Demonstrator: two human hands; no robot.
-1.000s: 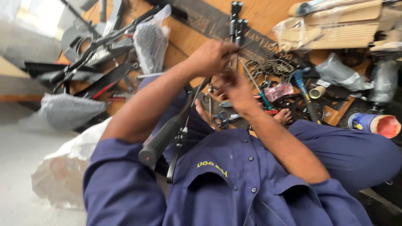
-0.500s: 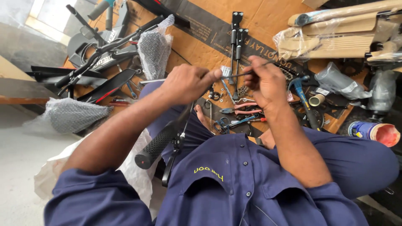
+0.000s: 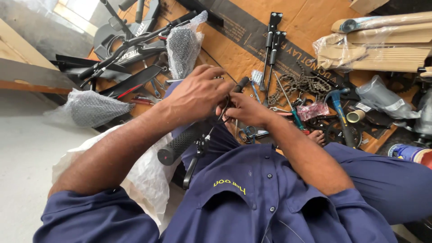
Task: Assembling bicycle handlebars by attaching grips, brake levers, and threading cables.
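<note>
I sit on the floor in a blue work uniform. My left hand (image 3: 195,92) is wrapped over a black bicycle handlebar (image 3: 180,143), whose rubber grip sticks out toward my left knee with a brake lever (image 3: 194,158) hanging below it. My right hand (image 3: 243,108) is closed on the bar just beside the left hand, fingers pinched on a thin cable or small fitting there. Both hands touch each other above my lap. What the fingers pinch is too small to tell.
Flattened cardboard (image 3: 315,18) covers the floor ahead, strewn with a bicycle chain (image 3: 303,83), two black stems (image 3: 272,33), a blue-handled hammer (image 3: 338,105), tape roll (image 3: 355,116) and pliers. Bubble-wrapped parts (image 3: 182,45) and black frame pieces (image 3: 130,45) lie left. White plastic wrap (image 3: 144,175) is at my left side.
My hands came down from the upright black stems and moved together over my lap. The right hand drew in from the tools to meet the left on the handlebar.
</note>
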